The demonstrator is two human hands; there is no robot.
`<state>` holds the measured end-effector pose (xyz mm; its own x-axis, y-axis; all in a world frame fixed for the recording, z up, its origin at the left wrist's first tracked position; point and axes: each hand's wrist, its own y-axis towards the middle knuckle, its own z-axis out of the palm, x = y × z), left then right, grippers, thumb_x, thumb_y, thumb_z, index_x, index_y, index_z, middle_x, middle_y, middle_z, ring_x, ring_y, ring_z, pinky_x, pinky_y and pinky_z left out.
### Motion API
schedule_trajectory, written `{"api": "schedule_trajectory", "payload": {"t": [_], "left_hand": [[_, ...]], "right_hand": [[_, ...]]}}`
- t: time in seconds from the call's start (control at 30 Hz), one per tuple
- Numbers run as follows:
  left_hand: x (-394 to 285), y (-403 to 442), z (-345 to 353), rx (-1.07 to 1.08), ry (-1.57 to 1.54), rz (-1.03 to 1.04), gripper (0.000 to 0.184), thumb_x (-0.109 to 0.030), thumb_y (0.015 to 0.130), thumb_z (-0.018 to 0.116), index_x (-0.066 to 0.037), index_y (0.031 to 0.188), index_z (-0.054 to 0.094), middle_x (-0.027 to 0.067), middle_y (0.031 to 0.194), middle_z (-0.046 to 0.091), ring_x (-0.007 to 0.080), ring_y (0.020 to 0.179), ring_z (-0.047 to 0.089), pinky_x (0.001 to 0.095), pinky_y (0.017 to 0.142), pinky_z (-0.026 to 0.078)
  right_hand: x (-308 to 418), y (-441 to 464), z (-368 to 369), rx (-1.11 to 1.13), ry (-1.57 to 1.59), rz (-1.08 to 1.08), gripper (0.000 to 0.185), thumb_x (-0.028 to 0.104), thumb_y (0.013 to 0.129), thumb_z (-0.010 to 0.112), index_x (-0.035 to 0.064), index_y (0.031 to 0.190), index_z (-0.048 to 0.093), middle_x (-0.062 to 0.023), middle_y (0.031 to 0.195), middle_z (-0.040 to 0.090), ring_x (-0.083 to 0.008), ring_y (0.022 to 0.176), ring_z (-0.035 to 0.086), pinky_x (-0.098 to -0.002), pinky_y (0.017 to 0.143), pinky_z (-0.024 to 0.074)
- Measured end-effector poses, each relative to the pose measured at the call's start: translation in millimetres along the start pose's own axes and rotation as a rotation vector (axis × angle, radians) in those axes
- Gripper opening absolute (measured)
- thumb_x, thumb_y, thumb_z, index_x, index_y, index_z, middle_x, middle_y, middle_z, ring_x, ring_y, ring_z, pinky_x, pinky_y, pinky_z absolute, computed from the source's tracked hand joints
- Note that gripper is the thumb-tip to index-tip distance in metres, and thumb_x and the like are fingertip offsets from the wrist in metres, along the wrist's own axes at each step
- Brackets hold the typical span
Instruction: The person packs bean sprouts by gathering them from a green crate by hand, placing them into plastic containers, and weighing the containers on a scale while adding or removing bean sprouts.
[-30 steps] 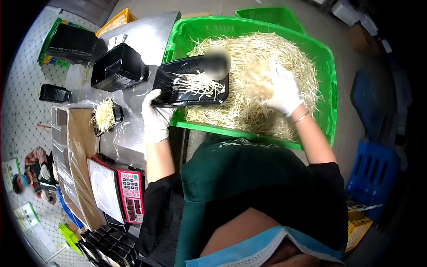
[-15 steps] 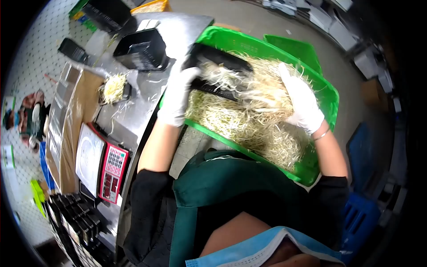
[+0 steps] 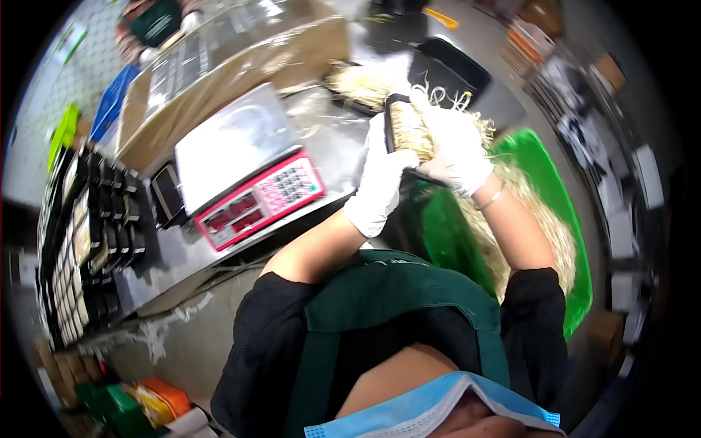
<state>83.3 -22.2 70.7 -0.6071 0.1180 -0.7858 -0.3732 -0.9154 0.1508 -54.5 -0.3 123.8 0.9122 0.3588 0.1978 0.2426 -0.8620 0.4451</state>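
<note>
My left hand [image 3: 381, 179], in a white glove, is wrapped around the near left side of a black plastic tray [image 3: 388, 124]. Pale, thin bean sprouts [image 3: 410, 131] fill the tray, and some strands stick out at its far end. Curled over the sprouts from the right is my gloved right hand [image 3: 456, 155], its fingers pressing them into the tray. Below and right of my hands is a green crate [image 3: 580, 292] holding a loose heap of sprouts [image 3: 544, 219]. My right forearm hides part of that heap.
A red-and-white scale [image 3: 241, 164] sits on the metal table [image 3: 328, 135] at left. Behind it are a plastic-lined box [image 3: 241, 80] and another portion of sprouts [image 3: 358, 82]. Stacked black trays [image 3: 91, 241] stand far left; a black container [image 3: 453, 69] lies beyond my hands. A person [image 3: 153, 25] works opposite.
My view has turned toward the scale. Both hands have come away from the crate to beside the table, and the sprouts my right hand was gathering are now packed in the tray.
</note>
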Motion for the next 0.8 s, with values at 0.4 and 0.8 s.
{"api": "schedule_trajectory", "payload": {"t": [0.4,0.8], "left_hand": [[-144.6,-11.7,-250.9,-0.575,0.312,0.262,0.039,-0.005,0.079,0.056,0.006,0.117,0.055,0.0133,0.103,0.064,0.0214,0.094,0.062,0.0323,0.083,0.052],[-163.7,28.2,-242.0,-0.133,1.603,0.684,0.064,-0.033,0.067,0.077,-0.002,0.118,0.054,0.0167,0.112,0.057,0.0325,0.101,0.057,0.0399,0.085,0.046]], "right_hand": [[173.8,196.4,166.8,0.292,0.171,-0.298,0.09,0.057,0.072,0.065,-0.0022,0.136,0.042,-0.0181,0.098,0.063,-0.0332,0.086,0.062,-0.0424,0.08,0.0477],[107.4,238.8,160.8,0.435,0.098,-0.819,0.075,0.051,0.069,0.068,0.006,0.126,0.052,-0.0174,0.13,0.05,-0.038,0.13,0.036,-0.0586,0.11,0.0115]]}}
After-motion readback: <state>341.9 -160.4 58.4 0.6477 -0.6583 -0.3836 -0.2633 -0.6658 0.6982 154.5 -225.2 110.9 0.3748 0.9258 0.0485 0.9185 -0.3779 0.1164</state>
